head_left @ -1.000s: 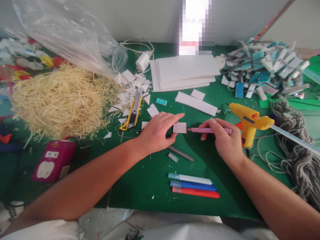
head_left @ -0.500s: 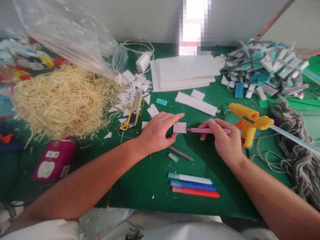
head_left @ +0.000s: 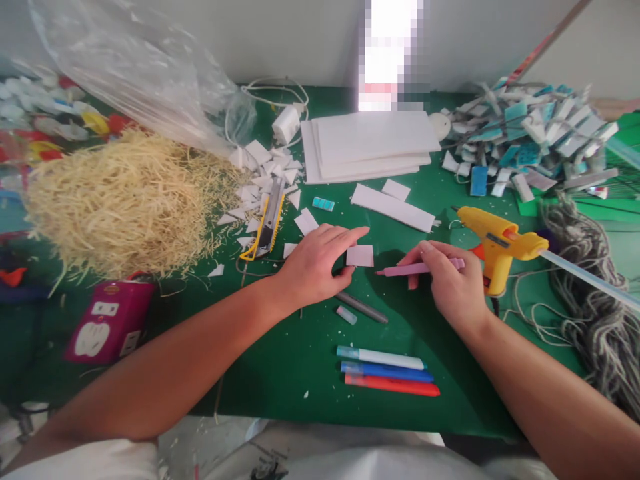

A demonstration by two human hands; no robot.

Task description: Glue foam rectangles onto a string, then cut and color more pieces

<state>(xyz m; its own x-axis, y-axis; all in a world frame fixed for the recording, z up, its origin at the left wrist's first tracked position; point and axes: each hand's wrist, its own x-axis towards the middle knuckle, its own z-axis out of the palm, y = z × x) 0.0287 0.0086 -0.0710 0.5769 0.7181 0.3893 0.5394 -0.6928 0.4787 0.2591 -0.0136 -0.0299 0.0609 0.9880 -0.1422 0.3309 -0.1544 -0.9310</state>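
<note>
My left hand (head_left: 320, 263) holds a small white rectangular piece (head_left: 360, 255) by its left end, between thumb and fingers. In my right hand (head_left: 453, 280) is a pink marker (head_left: 407, 269), uncapped, its tip pointing left just below the piece's right edge and apart from it. A grey pen (head_left: 364, 308) and a loose pink-ended cap (head_left: 347, 315) lie below my left hand. Nearer the front are a white marker (head_left: 390, 358), a blue marker (head_left: 395, 371) and a red marker (head_left: 400, 385), side by side.
A yellow glue gun (head_left: 495, 240) stands right of my right hand. A yellow cutter (head_left: 269, 220) lies among white scraps. Behind are white sheets (head_left: 375, 143); straw (head_left: 125, 200) and a purple power socket (head_left: 110, 320) are left, grey yarn (head_left: 590, 293) right.
The pink marker's tip has moved down and away from the right edge of the white piece, and my right hand has shifted slightly. My left hand is unchanged.
</note>
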